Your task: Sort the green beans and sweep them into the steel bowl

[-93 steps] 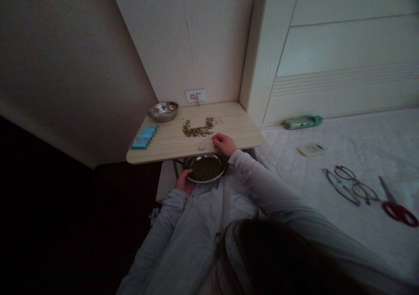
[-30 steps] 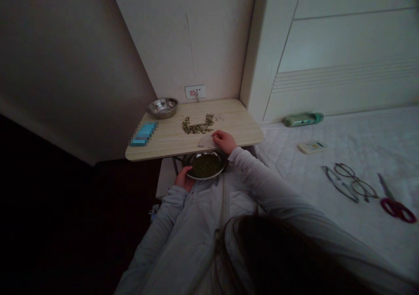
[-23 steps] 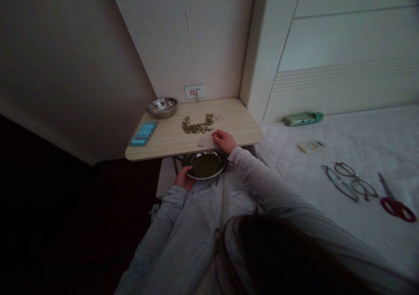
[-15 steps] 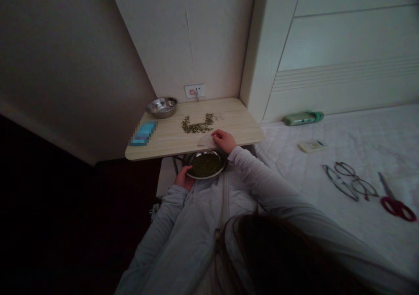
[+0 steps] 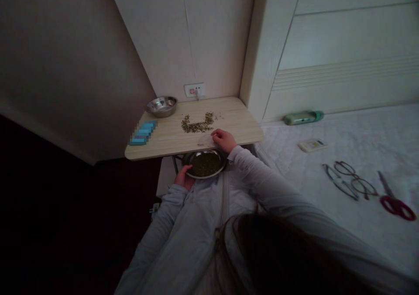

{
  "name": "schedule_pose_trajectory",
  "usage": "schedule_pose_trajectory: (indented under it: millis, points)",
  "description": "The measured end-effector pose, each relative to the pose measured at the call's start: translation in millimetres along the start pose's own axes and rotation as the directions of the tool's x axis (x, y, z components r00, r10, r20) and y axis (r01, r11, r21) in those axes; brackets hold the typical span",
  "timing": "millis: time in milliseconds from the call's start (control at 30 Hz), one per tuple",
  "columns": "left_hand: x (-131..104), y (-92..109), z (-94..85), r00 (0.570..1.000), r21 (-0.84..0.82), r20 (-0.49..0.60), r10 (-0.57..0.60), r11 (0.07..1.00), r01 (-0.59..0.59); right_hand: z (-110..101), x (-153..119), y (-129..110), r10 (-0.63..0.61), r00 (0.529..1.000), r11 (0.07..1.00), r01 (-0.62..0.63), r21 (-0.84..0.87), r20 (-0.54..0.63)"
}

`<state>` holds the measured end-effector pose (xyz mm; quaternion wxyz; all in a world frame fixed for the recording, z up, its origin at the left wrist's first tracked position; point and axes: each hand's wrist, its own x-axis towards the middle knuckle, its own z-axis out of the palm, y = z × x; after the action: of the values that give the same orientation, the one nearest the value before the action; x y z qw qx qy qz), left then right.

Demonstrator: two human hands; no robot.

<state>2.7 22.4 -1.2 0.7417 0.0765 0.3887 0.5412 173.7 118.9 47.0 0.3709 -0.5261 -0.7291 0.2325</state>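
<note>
Below the table's front edge, my left hand [image 5: 184,179] grips the rim of a metal bowl [image 5: 204,176] with its thumb on top. Small dark green pieces, perhaps beans or seeds, fill the bowl's bottom. Over the front of the table, my right hand [image 5: 224,140] pinches a thin, translucent piece with a rounded edge [image 5: 205,140]; its exact kind is unclear. A few specks lie by that piece's lower edge. Just beyond it, more small green pieces [image 5: 197,127] are spread in a U shape on the wooden tabletop [image 5: 166,138].
A second metal bowl [image 5: 161,106] stands at the table's back left, with a blurred blue object [image 5: 143,133] before it. On the bed [image 5: 294,173] at right lie a green bottle-like object [image 5: 303,118], a remote control [image 5: 312,145], glasses [image 5: 355,181] and red-handled scissors [image 5: 396,207].
</note>
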Motion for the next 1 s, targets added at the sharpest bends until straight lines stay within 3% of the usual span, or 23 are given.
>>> schedule_pose_trajectory:
  millis: [1000]
  points:
    - [-2.6,-0.1,4.8,1.0,-0.006,0.02,0.014,1.0,-0.014,-1.0,-0.8,-1.4,-0.003,1.0,1.0,0.003,-0.026,0.011]
